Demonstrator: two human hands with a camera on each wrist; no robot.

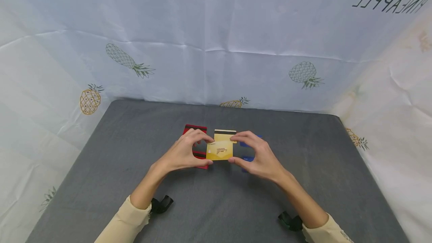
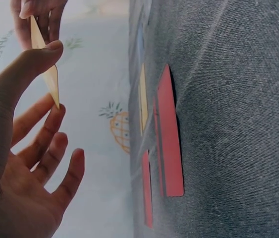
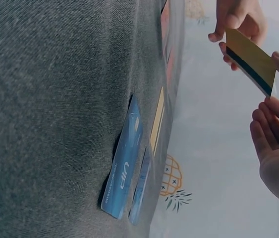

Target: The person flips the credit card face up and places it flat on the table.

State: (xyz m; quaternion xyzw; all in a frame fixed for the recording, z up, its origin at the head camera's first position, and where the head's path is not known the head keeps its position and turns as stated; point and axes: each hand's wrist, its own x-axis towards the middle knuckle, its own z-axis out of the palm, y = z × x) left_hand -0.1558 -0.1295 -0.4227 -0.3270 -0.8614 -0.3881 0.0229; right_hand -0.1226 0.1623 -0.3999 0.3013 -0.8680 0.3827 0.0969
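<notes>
A yellow card is held up above the table between both hands. My left hand pinches its left edge with thumb and fingertips; my right hand pinches the right edge the same way. The right wrist view shows a dark stripe across the back of this raised card. Beyond it, a second yellow card with a black stripe lies on the table. Two red cards lie to the left, partly behind the left hand. Two blue cards lie to the right, mostly covered by the right hand in the head view.
A grey cloth covers the table. White fabric printed with pineapples hangs round the back and sides. Black straps show beside both wrists, near the cream sleeves.
</notes>
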